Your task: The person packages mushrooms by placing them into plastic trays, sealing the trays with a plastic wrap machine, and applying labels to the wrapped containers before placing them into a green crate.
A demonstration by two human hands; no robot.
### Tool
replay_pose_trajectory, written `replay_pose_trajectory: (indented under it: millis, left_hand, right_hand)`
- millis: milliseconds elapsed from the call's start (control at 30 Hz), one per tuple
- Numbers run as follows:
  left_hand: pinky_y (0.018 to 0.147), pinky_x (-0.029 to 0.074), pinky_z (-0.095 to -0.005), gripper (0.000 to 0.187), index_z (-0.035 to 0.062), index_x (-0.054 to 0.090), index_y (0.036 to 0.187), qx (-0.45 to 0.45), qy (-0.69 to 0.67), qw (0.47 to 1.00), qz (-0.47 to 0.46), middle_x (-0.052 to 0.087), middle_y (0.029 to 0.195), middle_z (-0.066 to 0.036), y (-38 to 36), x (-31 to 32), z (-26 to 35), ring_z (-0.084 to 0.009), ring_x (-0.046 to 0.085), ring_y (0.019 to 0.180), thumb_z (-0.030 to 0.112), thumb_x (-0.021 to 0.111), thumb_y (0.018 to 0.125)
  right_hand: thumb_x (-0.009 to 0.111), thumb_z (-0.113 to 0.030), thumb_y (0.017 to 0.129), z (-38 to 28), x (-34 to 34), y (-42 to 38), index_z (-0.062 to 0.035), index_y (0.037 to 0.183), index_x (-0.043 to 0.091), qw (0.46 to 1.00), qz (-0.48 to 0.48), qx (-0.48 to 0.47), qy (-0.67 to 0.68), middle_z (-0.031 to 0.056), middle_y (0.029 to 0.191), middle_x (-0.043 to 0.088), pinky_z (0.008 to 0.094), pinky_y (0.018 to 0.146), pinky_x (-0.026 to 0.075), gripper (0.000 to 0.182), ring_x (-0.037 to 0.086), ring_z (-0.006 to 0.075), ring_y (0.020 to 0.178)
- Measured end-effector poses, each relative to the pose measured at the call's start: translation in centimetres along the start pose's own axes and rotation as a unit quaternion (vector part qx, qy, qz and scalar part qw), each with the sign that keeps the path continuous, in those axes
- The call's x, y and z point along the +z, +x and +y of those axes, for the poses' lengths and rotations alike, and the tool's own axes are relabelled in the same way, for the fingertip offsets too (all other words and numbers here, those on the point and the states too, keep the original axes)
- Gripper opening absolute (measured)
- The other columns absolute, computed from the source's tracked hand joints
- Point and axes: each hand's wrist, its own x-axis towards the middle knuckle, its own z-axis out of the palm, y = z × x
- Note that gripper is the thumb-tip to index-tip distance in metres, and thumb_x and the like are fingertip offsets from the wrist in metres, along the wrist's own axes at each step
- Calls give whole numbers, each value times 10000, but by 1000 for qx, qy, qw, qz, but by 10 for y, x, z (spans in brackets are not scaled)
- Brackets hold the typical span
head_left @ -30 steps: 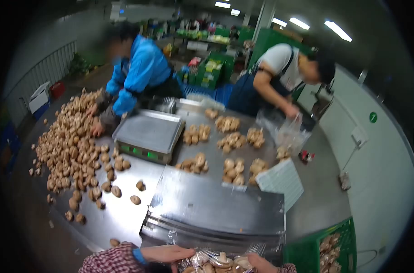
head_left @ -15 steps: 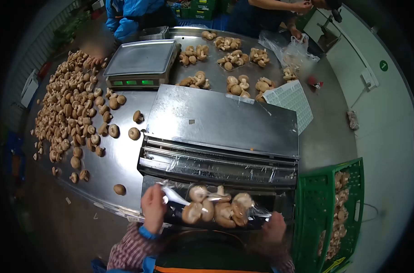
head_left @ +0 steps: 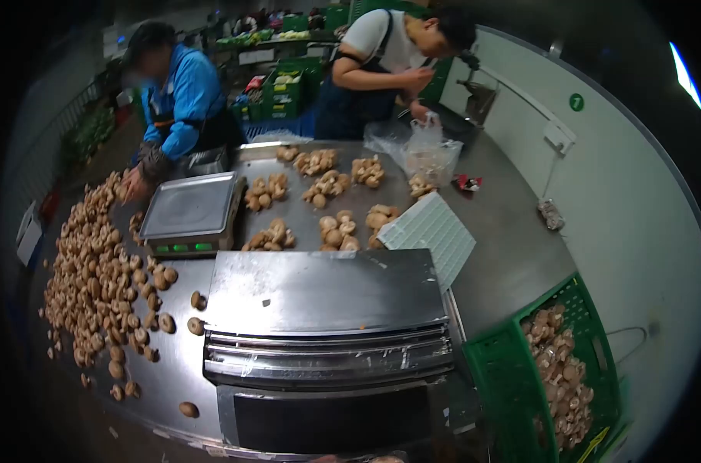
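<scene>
At the bottom edge of the head view, only a sliver of the film-wrapped mushrooms (head_left: 387,458) shows. Just left of it is a small patch that looks like part of my left hand (head_left: 327,459); its fingers are cut off by the frame. My right hand is out of view. Above the packet lies the wrapping machine (head_left: 327,363), with metal rollers, a flat steel top and a dark plate (head_left: 331,422) at its front.
Loose mushrooms (head_left: 96,293) are heaped at left, beside a scale (head_left: 188,204). Small mushroom piles (head_left: 339,230) and a white sheet (head_left: 431,235) lie behind the machine. A green crate (head_left: 512,378) of packed mushrooms stands at right. Two people (head_left: 185,92) work across the table.
The view has tilted up, so my hands and the mushroom packet have dropped almost wholly out of the bottom. More of both co-workers and the background now shows.
</scene>
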Motion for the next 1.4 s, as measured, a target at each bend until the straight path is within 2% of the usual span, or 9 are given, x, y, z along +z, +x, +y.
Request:
replay_pose_trajectory:
  millis: [333,367,467,833,1000,1067,1200,1267,1400]
  left_hand:
    - [747,418,-256,127,5,550,976,317,336,819,-340,559,884,-99,26,165,47,-159,520,814,27,461,889]
    - [743,416,-252,136,1,540,988,334,380,772,-385,552,887,-102,30,179,57,-156,519,822,6,448,889]
    - [694,416,-228,126,-2,545,966,282,421,779,-371,556,839,-67,60,160,43,-108,517,736,5,439,899]
    - [662,368,-216,158,-9,565,963,188,422,881,-106,533,770,-19,88,154,50,-79,448,700,103,463,919]
    - [557,390,-171,126,11,551,999,173,428,880,-107,547,740,-19,77,134,58,-50,475,613,52,484,901]
    - [477,353,-159,110,23,557,969,122,381,912,-86,536,665,-1,64,123,55,-30,438,527,67,478,908]
    - [474,401,-204,292,8,586,768,29,396,907,-144,547,586,-39,50,90,28,-67,509,505,211,451,929]
    - [487,393,-196,317,12,582,753,-8,348,924,-159,528,571,-10,38,79,18,-50,492,513,238,452,934]
    - [637,452,-241,186,33,569,1020,223,338,897,-179,552,777,-30,20,46,-22,-96,543,682,158,544,884]
  right_hand:
    - [338,-377,933,-119,-23,-140,-35,1133,450,820,150,-360,420,108,969,559,350,735,490,411,571,207,855]
    - [299,-440,928,-106,-54,-173,-37,1262,364,763,265,-590,18,127,1184,481,392,929,401,528,486,243,1065]
    - [324,-406,932,-142,-124,-306,-54,1172,473,659,288,-690,80,91,1097,550,361,874,439,451,539,218,983]
    - [489,-316,876,31,-311,-384,74,1021,531,574,818,-11,47,169,921,604,340,766,460,418,585,248,845]
    - [598,-391,765,34,-285,-380,72,1247,357,326,842,147,-403,321,1237,357,450,943,327,711,384,453,1102]
    - [571,-393,763,37,-289,-382,72,1297,301,546,774,153,-282,320,1257,345,448,987,295,759,352,456,1149]
    - [612,-450,717,-13,-281,-382,53,1272,347,708,618,154,-306,298,1306,321,403,1024,256,794,338,394,1207]
    - [592,-297,793,-39,-296,-393,69,1186,434,330,577,55,-745,250,1171,485,403,965,344,561,475,335,1102]
    - [374,-106,911,-180,-24,-213,16,1066,511,714,251,-511,-407,103,1061,514,305,909,359,241,473,203,1001]
